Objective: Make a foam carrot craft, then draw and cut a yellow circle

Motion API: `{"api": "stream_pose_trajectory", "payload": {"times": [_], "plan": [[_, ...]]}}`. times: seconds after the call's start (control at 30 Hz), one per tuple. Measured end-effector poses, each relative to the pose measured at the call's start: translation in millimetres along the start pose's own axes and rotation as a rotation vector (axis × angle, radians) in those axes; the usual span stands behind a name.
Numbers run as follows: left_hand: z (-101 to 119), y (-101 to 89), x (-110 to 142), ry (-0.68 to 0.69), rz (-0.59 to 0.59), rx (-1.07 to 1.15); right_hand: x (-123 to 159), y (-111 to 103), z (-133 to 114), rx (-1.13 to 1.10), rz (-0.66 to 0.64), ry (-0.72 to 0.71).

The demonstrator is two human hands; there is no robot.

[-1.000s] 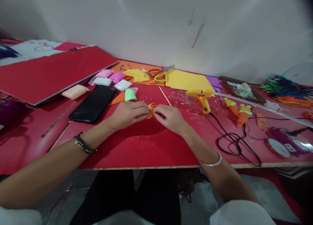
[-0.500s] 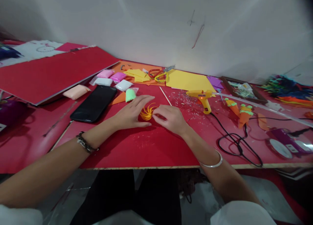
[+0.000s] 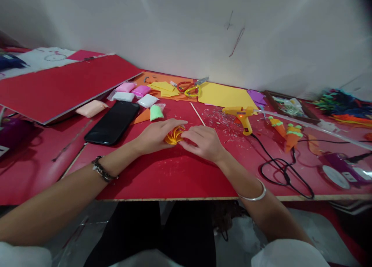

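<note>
A coil of yellow paper strip (image 3: 174,135), its windings fanned out in a swirl, is between my two hands over the red tabletop. My left hand (image 3: 155,135) curves round its left side, fingers over the far edge and thumb on the near edge. From the right, the bent fingers of my right hand (image 3: 203,141) press on the coil's right edge. Part of the coil is hidden behind the fingers. A thin wooden stick (image 3: 198,114) lies just beyond my right hand.
A black phone (image 3: 112,123) and several clay packets (image 3: 147,100) lie to the left. Scissors (image 3: 193,89) rest at the back by yellow paper (image 3: 223,95). On the right are a glue gun (image 3: 243,117), its cord (image 3: 286,178) and small orange cones (image 3: 291,138).
My left hand has closed in from spread fingers and now hugs the coil. The coil looks tighter and rounder, and has shifted slightly left. My right hand stays at its right edge.
</note>
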State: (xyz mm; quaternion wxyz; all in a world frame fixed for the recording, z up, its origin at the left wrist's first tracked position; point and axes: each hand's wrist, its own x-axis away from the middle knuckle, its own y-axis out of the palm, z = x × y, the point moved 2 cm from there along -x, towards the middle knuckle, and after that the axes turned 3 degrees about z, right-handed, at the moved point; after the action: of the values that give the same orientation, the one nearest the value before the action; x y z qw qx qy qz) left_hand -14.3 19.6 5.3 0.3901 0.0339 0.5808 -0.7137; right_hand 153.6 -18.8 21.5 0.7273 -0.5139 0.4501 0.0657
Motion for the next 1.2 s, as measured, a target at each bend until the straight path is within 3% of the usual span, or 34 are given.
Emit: {"api": "stream_pose_trajectory", "payload": {"times": [0.17, 0.53, 0.73, 0.93, 1.07, 1.2], "plan": [[-1.6, -0.6, -1.2, -0.025, 0.055, 0.073, 1.3, 1.9, 1.0, -0.032, -0.028, 0.052], [2.0, -1.5, -2.9, -0.068, 0.036, 0.249, 2.9, 6.3, 4.2, -0.110, -0.138, 0.147], [7.3, -5.6, -6.1, 0.006, 0.019, 0.149, -0.1, 2.0, 5.2, 0.069, -0.152, 0.069], [2.8, -13.7, -3.8, 0.025, 0.326, -0.073, 4.3, 3.8, 12.0, -0.053, -0.063, 0.287], [3.4, -12.3, -1.8, 0.110, 0.359, -0.232, 6.1, 5.3, 14.7, -0.147, -0.006, 0.398], [4.3, -13.1, -0.4, 0.092, 0.370, -0.329, 6.4, 5.0, 15.3, -0.212, 0.055, 0.451]]}}
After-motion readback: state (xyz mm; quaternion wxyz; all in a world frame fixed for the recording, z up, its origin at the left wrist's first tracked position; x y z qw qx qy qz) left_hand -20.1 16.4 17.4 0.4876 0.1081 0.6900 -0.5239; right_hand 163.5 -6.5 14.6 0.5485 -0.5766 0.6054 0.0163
